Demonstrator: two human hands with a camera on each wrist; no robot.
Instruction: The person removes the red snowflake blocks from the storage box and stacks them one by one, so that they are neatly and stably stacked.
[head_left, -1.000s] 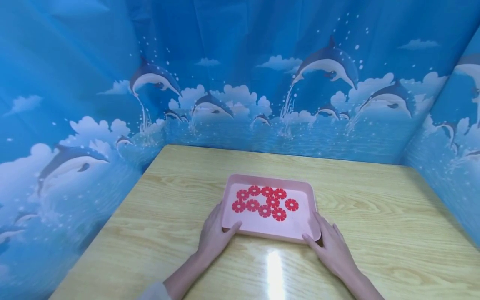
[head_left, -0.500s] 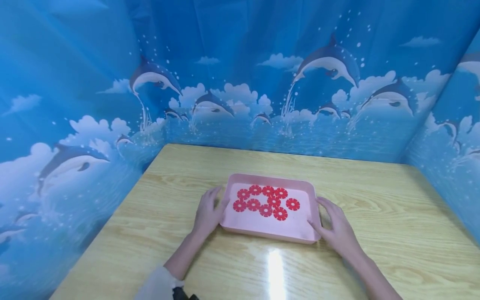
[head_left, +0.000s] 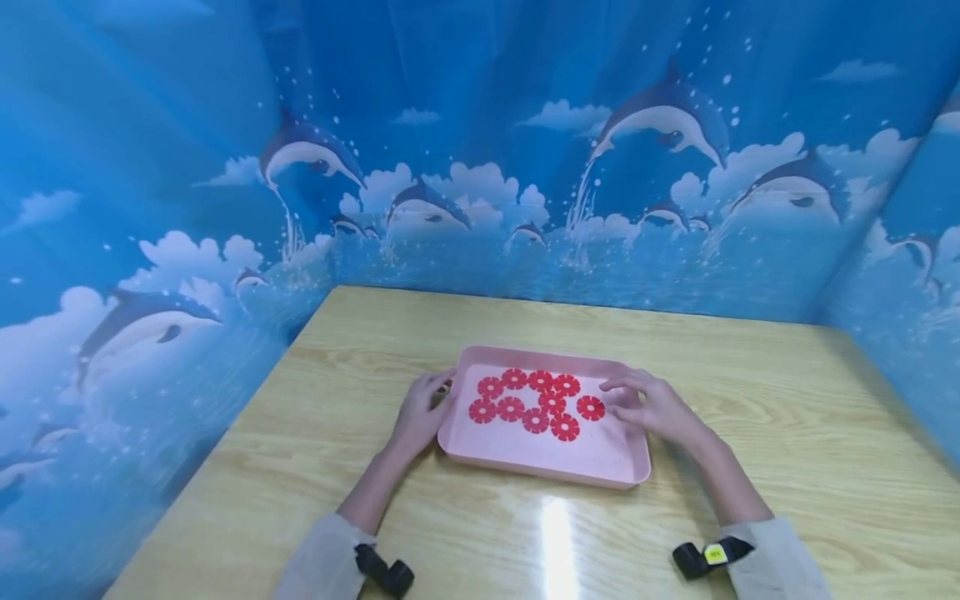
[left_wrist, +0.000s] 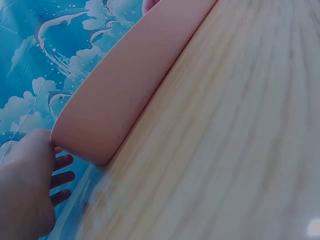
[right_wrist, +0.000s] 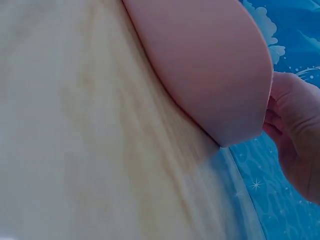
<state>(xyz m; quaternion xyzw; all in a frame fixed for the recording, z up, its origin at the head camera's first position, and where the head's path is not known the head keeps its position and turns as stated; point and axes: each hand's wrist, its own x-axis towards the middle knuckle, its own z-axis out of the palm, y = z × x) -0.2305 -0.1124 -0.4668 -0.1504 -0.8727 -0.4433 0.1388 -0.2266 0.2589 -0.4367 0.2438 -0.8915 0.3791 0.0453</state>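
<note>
Now the pink tray point(head_left: 517, 450) lies between both hands point(head_left: 420, 414) point(head_left: 660, 408).

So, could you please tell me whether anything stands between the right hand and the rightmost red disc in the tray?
Nothing visible does: in the head view, the right hand reaches in past the right rim of the pink tray, with its fingertips close beside the rightmost red disc.

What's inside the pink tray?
Ten red slotted discs, mostly clustered, with one apart nearest the right hand. That hand covers part of the tray's right side; anything directly beneath it can't be seen.
</note>
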